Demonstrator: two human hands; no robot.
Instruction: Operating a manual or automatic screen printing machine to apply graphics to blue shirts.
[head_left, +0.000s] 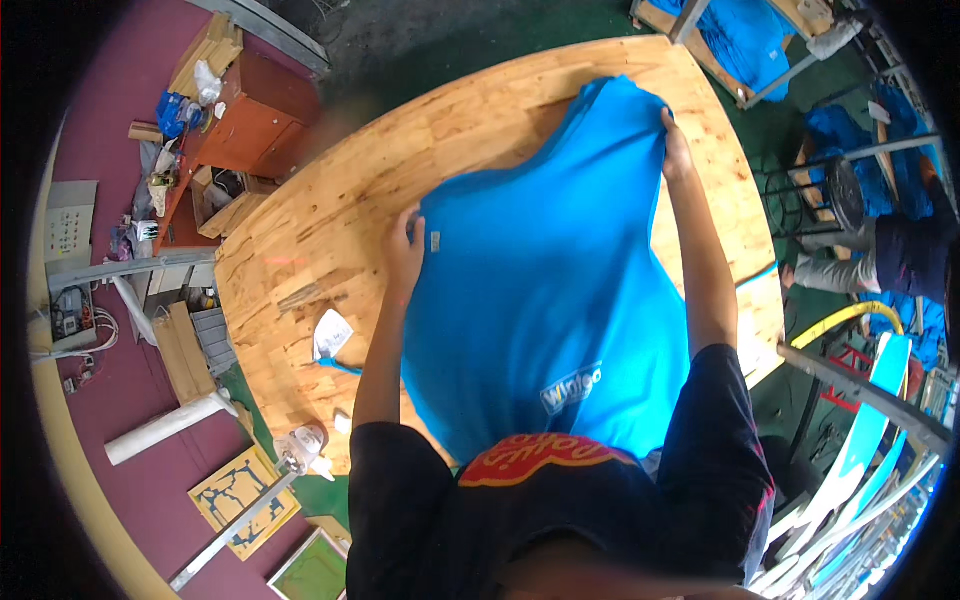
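1. We are seeing the blue cloth lying across the wooden counter.
2. Our left grip is pinching its left edge; our right grip is pinching its far right edge.
3. We are judging it soft, light and floppy, with opposite edges offering the best hold.

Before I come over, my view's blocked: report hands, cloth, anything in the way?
Left hand at left edge of cloth; right hand at upper right edge. Cloth spread on table. Paper left of cloth, not touching.
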